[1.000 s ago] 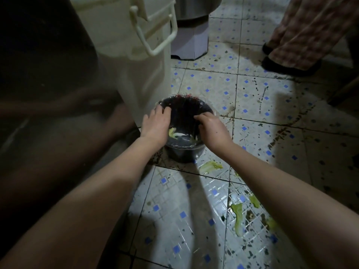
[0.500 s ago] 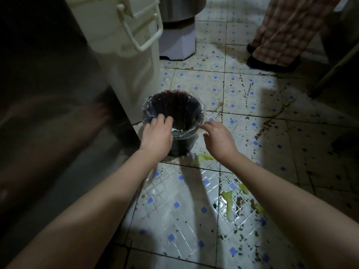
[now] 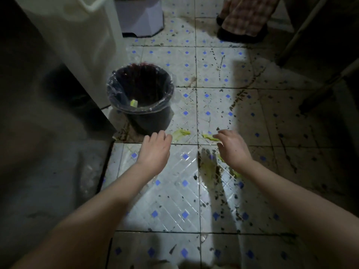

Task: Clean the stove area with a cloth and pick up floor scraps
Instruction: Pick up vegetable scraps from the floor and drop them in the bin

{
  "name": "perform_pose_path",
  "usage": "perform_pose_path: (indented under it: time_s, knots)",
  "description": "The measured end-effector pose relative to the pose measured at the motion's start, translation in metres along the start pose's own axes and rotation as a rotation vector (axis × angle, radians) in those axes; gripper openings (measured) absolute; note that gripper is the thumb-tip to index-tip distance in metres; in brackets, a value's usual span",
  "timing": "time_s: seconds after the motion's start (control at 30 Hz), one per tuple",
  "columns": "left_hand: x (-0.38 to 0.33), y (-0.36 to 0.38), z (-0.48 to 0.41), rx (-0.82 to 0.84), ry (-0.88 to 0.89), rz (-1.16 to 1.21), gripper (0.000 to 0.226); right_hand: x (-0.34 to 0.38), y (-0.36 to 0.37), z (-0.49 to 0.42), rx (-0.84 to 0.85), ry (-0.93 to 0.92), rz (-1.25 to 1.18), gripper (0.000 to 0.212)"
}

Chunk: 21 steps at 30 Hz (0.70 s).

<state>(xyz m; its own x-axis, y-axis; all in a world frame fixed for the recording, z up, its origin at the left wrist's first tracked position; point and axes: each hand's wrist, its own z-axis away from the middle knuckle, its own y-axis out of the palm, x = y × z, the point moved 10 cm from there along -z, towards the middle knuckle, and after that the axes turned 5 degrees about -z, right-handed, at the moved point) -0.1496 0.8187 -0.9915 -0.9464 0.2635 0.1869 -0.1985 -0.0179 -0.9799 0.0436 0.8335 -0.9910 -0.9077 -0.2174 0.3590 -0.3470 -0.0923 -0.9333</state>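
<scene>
Left hand [image 3: 155, 150]: palm down, low over the floor [image 3: 174, 200], fingers straight and close together, holding nothing; fingertips just short of the foot of the waste bin [image 3: 153, 121].
Right hand [image 3: 232, 148]: palm down, fingers loosely bent and slightly spread, nothing in its grasp; index tip right at the second scrap [image 3: 210, 137], contact not clear.
Leaf scrap [image 3: 181, 133]: pale green, flat on the tile between the two hands, just beside the left fingertips and near the bin's base.
Second scrap: yellow-green sliver lying on the tile.
Smeared scraps [image 3: 208, 169]: mashed greenish streaks mixed with dark grime, on the tile beside and under the right wrist.
Waste bin: dark, round, upright on the floor, close against the corner of the white container [image 3: 81, 35]; clear liner [image 3: 116, 90] folded over its rim.
Scrap in the bin [image 3: 134, 102]: one yellow-green piece against the near inner wall.
Floor: white tiles with small blue diamonds, shiny in the lit patch, heavily spattered with dark specks.
White container: tall, pale, left of the bin, top cut off by the frame.
Lavender base [image 3: 141, 16]: angular foot of some unit beyond the bin.
Second person: plaid trouser legs [image 3: 244, 14] and dark shoe [image 3: 239, 37] at the far side of the floor, well apart from the hands.
</scene>
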Motion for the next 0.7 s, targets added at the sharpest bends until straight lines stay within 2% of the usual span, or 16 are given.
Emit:
perform_pose_path:
  time_s: [0.27,0.4,0.5,0.7]
  knots:
    - [-0.040,0.068,0.022,0.180,0.102,-0.011,0.028,-0.053,0.038,0.053,0.075,0.139,-0.031,0.033]
    - [-0.046,0.094,0.037,0.250,0.107,0.014,0.033,-0.055,0.060,0.065,0.106,0.183,-0.074,0.032]
    - [-0.052,0.110,0.044,0.276,0.127,0.055,0.027,-0.049,0.072,0.069,0.097,0.183,-0.108,0.036]
    - [-0.066,0.139,0.051,0.360,0.102,0.125,0.057,-0.036,0.095,0.072,0.115,0.120,-0.132,0.034]
